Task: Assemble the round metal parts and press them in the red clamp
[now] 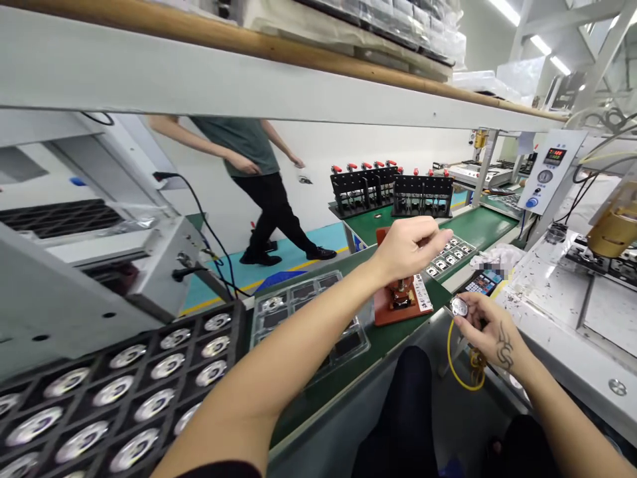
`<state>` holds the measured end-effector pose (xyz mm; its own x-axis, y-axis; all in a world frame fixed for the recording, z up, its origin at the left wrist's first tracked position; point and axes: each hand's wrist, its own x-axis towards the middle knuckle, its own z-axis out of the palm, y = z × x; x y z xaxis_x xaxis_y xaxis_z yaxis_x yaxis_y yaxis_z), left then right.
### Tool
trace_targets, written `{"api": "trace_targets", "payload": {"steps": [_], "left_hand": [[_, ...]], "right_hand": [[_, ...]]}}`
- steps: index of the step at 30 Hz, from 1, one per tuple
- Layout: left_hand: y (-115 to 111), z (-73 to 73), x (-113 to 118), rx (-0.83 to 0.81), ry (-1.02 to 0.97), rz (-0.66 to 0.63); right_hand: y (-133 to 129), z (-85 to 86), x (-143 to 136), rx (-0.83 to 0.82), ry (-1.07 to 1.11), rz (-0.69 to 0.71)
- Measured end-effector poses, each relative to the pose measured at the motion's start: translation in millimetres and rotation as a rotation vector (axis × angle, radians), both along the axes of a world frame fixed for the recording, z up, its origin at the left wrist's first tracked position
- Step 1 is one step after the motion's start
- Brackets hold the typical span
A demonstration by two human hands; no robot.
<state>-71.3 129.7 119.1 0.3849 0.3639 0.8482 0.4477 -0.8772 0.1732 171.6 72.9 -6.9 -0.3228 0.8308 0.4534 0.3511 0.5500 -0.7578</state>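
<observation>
Through the head camera I have my right hand (490,328) out past the front edge of the green counter (388,342), near its right end, with a metal disc (458,306) pinched between thumb and fingers. The shiny face of the disc is turned partly up, and the hand is between the counter and the white machine (562,292) on my right.

My left arm reaches across the counter, and the left hand (415,245) is above a red-brown stand (385,312) at the counter's front edge. Its fingers are curled, but I can't make out whether they grip anything or touch the stand, since the hand covers the top. A white label (423,293) lies along the right side of the stand's base.

Left of the stand is a clear plastic tray (363,344), partly behind my forearm. Farther left, a black divided tray (241,332) holds rows of shiny round parts (154,403), one to a compartment. Beyond my left hand lies a sheet of small parts (454,256), and a calculator (482,283) sits just behind my right hand. Past the counter's far edge, a person in a green shirt (239,146) stands mid-stride.
</observation>
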Motion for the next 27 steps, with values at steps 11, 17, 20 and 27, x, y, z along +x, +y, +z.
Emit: {"api": "trace_targets", "payload": {"steps": [11, 17, 20, 27], "left_hand": [[17.8, 28.5, -1.4, -0.414, -0.358, -0.06], [40.5, 29.8, -75.6, -0.464, -0.482, 0.212], [18.0, -19.5, -114.2, -0.663, -0.217, 0.526], [-9.6, -131.6, -77.9, -1.108, 0.133, 0.377]], "right_hand": [[47.7, -8.6, -53.2, -0.096, -0.014, 0.099], [76.4, -36.8, -66.1, -0.091, -0.101, 0.147], [83.6, -55.4, -59.8, -0.088, -0.121, 0.156], [112.9, -68.9, -81.7, -0.048, -0.134, 0.199]]}}
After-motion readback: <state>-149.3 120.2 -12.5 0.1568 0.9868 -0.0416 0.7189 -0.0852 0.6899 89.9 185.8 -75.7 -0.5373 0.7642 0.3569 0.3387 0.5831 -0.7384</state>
